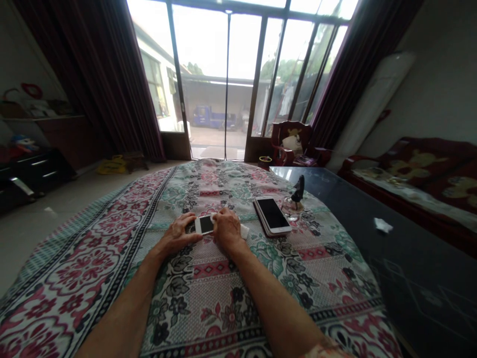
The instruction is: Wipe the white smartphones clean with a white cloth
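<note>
Small phone (204,225) lies on the tablecloth (227,303), between the hands, left of the large phone (274,216). Left hand (178,232) grasps its left end, thumb near, fingers far. Right hand (228,229) is bunched over its right end, by a white scrap (212,217) — cannot tell if that is pinched. Risk, judged: a light left grip under right-hand pressure could let the phone skid or the cloth ruck. Hidden: phone's right end, right fingertips. Hard to make out: the clear base of the black-topped bottle (298,191).
</note>
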Tool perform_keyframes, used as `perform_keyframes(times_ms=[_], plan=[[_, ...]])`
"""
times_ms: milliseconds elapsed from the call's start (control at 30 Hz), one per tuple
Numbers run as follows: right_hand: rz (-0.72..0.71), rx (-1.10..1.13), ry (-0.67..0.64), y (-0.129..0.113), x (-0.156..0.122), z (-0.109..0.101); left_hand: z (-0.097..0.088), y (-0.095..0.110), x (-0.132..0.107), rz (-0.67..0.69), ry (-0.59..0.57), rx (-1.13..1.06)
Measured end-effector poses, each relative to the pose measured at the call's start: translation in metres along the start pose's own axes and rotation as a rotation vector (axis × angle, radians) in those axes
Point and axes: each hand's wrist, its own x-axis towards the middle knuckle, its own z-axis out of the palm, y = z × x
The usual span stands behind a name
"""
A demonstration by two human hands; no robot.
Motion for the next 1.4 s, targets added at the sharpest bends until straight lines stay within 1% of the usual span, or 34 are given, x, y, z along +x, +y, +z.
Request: perform_keyframes(times_ms=[100, 200, 267, 300, 367, 433, 500, 533, 633, 800, 867, 933, 1000, 1133, 1200, 1267, 1400], plan=[[0.138, -0.017, 0.029, 0.02, 0.007, -0.008, -0.001, 0.0, 0.0, -0.002, -0.009, 0.001], [0.193, -0.032, 0.075, 0.029, 0.008, -0.014, -0.001, 0.001, 0.0, -0.006, -0.011, 0.006], [0.155, -0.017, 0.08, 0.023, 0.005, -0.014, -0.001, 0.001, 0.0, -0.005, -0.004, 0.002], [0.113, -0.003, 0.076, 0.016, 0.002, -0.012, -0.001, 0.001, 0.0, -0.005, -0.001, -0.002], [0.004, 0.027, 0.054, 0.0, -0.004, -0.008, 0.0, 0.001, 0.0, -0.009, 0.004, -0.01], [-0.127, 0.053, 0.007, -0.016, -0.011, -0.002, 0.001, 0.001, 0.0, -0.017, 0.011, -0.02], [-0.181, 0.071, -0.025, -0.025, -0.015, 0.002, 0.001, 0.001, 0.0, -0.024, 0.022, -0.029], [-0.176, 0.072, -0.031, -0.026, -0.015, 0.003, 0.001, 0.0, 0.0, -0.025, 0.022, -0.032], [-0.066, 0.05, -0.014, -0.016, -0.011, -0.001, 0.001, 0.0, 0.0, -0.019, 0.005, -0.028], [0.194, -0.033, 0.012, 0.019, 0.003, -0.021, -0.001, -0.001, 0.0, 0.003, -0.001, -0.018], [0.239, -0.055, 0.034, 0.024, 0.005, -0.026, -0.001, 0.0, 0.0, 0.006, 0.001, -0.026], [0.206, -0.053, 0.055, 0.02, 0.003, -0.026, -0.001, 0.0, 0.0, 0.007, 0.002, -0.033], [0.096, -0.032, 0.049, 0.007, -0.003, -0.021, 0.0, 0.0, 0.001, -0.001, 0.001, -0.035], [-0.163, 0.023, -0.009, -0.023, -0.017, -0.004, 0.001, -0.002, 0.002, -0.01, 0.006, -0.033], [-0.205, 0.043, -0.015, -0.029, -0.02, 0.001, 0.002, -0.003, 0.002, -0.006, 0.018, -0.034], [-0.164, 0.048, -0.016, -0.027, -0.019, 0.001, 0.002, -0.003, 0.002, -0.007, 0.019, -0.032], [0.058, 0.006, -0.024, -0.003, -0.007, -0.012, 0.0, -0.001, 0.001, -0.005, -0.007, -0.026]])
